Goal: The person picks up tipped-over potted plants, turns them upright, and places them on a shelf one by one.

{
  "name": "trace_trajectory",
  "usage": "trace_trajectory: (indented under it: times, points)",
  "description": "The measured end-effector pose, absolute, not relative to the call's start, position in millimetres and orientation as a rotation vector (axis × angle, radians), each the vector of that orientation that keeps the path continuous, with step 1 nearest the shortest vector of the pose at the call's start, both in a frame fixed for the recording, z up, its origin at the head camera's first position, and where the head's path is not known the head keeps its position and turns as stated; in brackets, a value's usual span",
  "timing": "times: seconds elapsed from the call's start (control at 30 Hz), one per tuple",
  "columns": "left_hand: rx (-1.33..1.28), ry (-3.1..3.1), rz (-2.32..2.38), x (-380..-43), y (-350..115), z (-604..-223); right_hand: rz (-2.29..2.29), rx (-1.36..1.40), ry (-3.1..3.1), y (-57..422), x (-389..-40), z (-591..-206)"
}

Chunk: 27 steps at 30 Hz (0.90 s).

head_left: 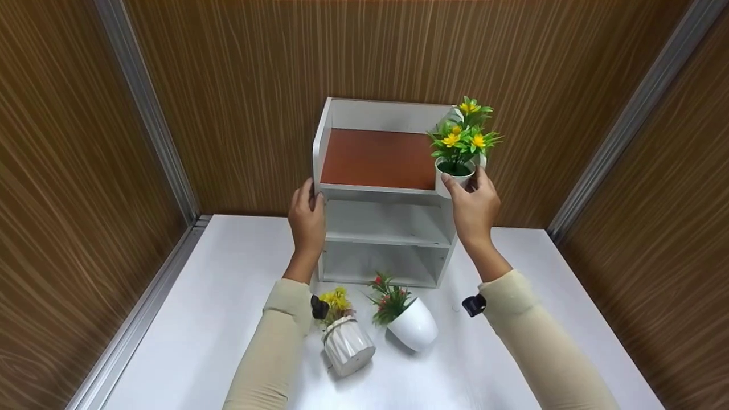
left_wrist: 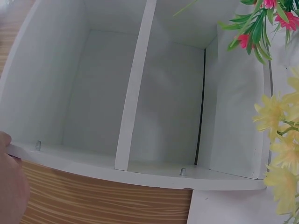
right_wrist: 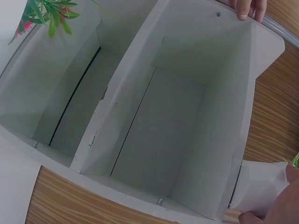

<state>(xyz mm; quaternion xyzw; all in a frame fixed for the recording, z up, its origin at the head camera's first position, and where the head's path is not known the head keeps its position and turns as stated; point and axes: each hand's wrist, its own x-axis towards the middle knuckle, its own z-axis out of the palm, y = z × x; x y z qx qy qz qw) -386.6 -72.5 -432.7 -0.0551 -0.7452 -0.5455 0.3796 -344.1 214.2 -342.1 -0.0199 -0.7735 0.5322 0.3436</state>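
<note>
A white small shelf (head_left: 387,244) with a reddish-brown top board stands against the back wall. On its left side panel my left hand (head_left: 306,219) grips the front edge, and its fingertips (right_wrist: 244,10) show at the upper right in the right wrist view. My right hand (head_left: 477,208) holds a white potted plant (head_left: 454,176) with yellow flowers at the top board's right front corner. In the right wrist view that pot (right_wrist: 259,186) meets the top board's edge. Part of the pot is hidden by my thumb and fingers.
On the white table (head_left: 245,273) before the shelf, a ribbed white pot (head_left: 348,345) with yellow flowers lies tipped. Beside it a smooth white pot (head_left: 414,324) with red flowers also lies on its side. Wood-grain walls (head_left: 228,102) enclose the table's back and sides.
</note>
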Motion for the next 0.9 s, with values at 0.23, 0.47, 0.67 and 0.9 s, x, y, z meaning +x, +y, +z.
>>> trace_trajectory:
  times: [0.23,0.47,0.67,0.9]
  points:
    - [-0.125,-1.908,-1.387,-386.6,-72.2,-432.8,1.342,-0.068,-1.980,210.0,-349.8,-341.5]
    - [-0.135,-1.902,-1.405,-386.1,-72.9,-432.5,1.303,-0.156,-1.995,205.4,-357.4,-338.8]
    - [-0.134,-1.907,-1.415,-386.0,-73.2,-432.3,1.338,-0.166,-1.991,202.9,-363.6,-338.5]
    - [-0.142,-1.898,-1.387,-385.8,-74.2,-432.6,1.296,-0.203,-2.035,200.0,-366.5,-338.4]
